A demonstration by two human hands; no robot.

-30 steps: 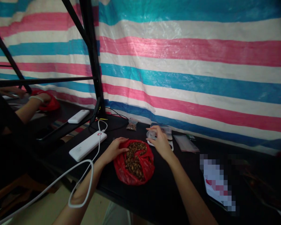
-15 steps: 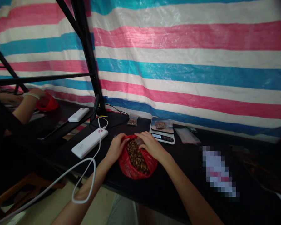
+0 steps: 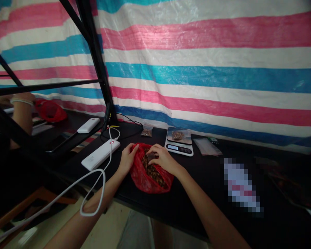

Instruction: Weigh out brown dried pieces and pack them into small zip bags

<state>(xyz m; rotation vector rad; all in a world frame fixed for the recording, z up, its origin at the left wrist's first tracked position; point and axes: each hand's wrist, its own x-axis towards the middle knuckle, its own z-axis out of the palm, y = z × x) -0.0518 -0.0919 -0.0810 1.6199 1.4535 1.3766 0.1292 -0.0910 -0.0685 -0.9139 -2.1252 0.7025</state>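
A red plastic bag (image 3: 142, 178) full of brown seeds (image 3: 153, 171) lies open on the black table (image 3: 197, 193). My left hand (image 3: 128, 157) grips the bag's left rim, fingers curled on the plastic. My right hand (image 3: 162, 159) is inside the bag's mouth, fingers pinched down among the seeds; what they hold is hidden. Just behind stands a small digital scale (image 3: 179, 141) with a clear pouch of seeds on its pan.
A white power bank (image 3: 101, 154) with a white cable lies left of the bag; a second power bank (image 3: 88, 125) sits farther back. A small seed pouch (image 3: 146, 130), empty clear pouches (image 3: 206, 147), a black metal frame (image 3: 98, 69), and another person's arm (image 3: 22, 112) beside a red bag (image 3: 50, 110) are also in view.
My right hand came back from the scale, where it left a pouch of seeds, and dipped into the red bag. My left hand stayed on the bag's rim.
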